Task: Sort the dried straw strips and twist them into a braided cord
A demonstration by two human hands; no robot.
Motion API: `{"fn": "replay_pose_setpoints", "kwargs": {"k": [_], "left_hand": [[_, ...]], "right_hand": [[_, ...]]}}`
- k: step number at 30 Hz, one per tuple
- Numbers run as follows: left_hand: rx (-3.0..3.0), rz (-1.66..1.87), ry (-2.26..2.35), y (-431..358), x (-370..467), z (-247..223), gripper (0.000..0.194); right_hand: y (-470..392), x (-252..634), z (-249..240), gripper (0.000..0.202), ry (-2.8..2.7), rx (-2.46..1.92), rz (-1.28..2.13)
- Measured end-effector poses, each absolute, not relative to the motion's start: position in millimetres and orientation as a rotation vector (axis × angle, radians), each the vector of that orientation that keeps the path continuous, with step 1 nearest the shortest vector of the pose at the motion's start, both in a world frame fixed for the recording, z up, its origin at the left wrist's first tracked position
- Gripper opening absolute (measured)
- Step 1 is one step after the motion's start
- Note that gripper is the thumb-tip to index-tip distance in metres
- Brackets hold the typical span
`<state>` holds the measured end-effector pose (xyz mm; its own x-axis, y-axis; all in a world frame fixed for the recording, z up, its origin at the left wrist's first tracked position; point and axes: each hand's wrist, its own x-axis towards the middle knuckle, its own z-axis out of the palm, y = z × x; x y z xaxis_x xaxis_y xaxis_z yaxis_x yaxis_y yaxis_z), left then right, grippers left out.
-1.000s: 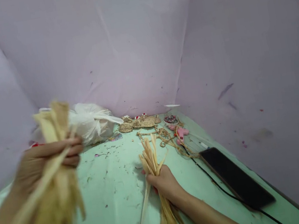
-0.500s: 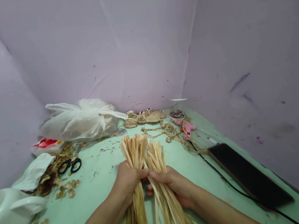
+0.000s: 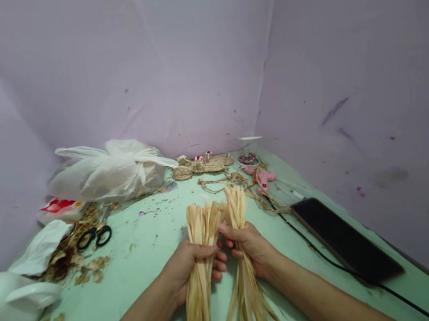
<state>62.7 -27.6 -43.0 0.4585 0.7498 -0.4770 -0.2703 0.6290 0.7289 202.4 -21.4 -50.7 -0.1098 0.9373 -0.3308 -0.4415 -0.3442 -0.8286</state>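
Observation:
My left hand (image 3: 189,267) is closed round a thick bundle of dried straw-coloured leaf strips (image 3: 199,310), its cut ends pointing up and away from me. A thinner bundle of the same strips (image 3: 236,206) is in my right hand (image 3: 252,245), the fingers wrapped round it just below its top. Thumb and fingertips of the right hand are close to the tops of the left bundle. The loose lower ends of both bundles hang down toward me and spread apart. Below the hands a gap shows between the two bundles.
Black-handled scissors (image 3: 94,237) lie by dry scraps (image 3: 92,268) at left, near a white ceramic pot (image 3: 12,309). Behind are a white plastic bag (image 3: 112,173) and woven pieces (image 3: 209,165). At right lie a pink glue gun (image 3: 263,178), its black cord and a dark tablet (image 3: 347,239).
Strips have shifted between the bundles: the left one is wider at the top, the right one thinner. My right hand has moved slightly up and right, and the view has shifted a little.

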Motion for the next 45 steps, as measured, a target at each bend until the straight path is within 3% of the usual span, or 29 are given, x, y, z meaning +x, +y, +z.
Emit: {"fn": "replay_pose_setpoints", "kwargs": {"k": [9,15,20,33,45], "left_hand": [[0.59,0.797,1.075,-29.2,69.5,-37.3,0.011],[0.743,0.775,0.989,-32.3,68.7,-35.9,0.027],[0.618,0.841,0.994,-27.5,68.6,-35.1,0.013],[0.7,0.884,0.749,-29.5,64.5,-31.3,0.045],[0.685,0.885,1.009,-21.6,59.1,-33.7,0.042]], "right_hand": [[-22.1,202.8,-50.5,0.03,-0.623,-1.163,1.651],[-25.9,201.7,-50.9,0.026,-0.741,-1.088,1.643],[-26.7,202.3,-49.1,0.021,-0.737,-1.142,1.644],[-26.3,193.9,-51.5,0.018,-0.803,-1.298,1.464],[-26.7,200.8,-49.0,0.033,-0.88,-1.222,1.573]]}}
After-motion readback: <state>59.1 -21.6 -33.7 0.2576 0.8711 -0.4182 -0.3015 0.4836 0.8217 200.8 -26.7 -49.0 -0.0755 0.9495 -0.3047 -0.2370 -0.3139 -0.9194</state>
